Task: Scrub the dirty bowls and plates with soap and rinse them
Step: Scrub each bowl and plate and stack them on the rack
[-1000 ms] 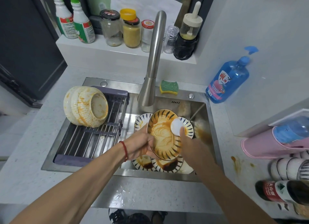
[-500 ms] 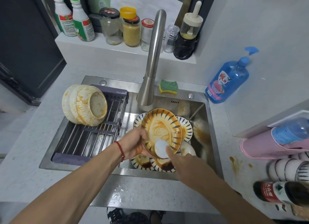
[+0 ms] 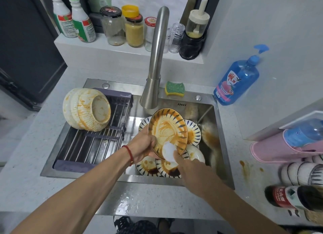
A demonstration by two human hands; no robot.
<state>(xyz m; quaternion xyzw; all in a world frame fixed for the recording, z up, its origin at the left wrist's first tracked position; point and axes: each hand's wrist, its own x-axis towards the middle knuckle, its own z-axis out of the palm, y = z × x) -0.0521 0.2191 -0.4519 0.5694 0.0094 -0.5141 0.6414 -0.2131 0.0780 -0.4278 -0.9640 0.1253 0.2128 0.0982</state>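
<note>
Head view: your left hand (image 3: 144, 146) grips the near-left rim of a striped plate (image 3: 167, 129) smeared with orange sauce, fingers curled under its edge, and holds it tilted over the sink (image 3: 222, 137), just below the spout of the steel tap (image 3: 155, 68). Your right hand (image 3: 190, 169) presses a white scrub pad (image 3: 168, 152) against the plate's lower rim; you pinch the pad between thumb and fingers, though most of those fingers are hidden behind the hand. Beneath the held plate, more dirty striped plates (image 3: 157, 167) lie stacked in the basin, with dark sauce pooled in the nearest ones. To the left, a drying rack (image 3: 97, 143) spans the sink, and a stack of stained cream bowls (image 3: 87, 109) lies on its side at the rack's far end. A green and yellow sponge (image 3: 174, 89) sits on the sink's back ledge beside the tap. A blue soap bottle (image 3: 236, 82) with a pump stands on the worktop (image 3: 262, 178) at the sink's far right corner. Orange splashes mark the worktop to the right of the basin.
</note>
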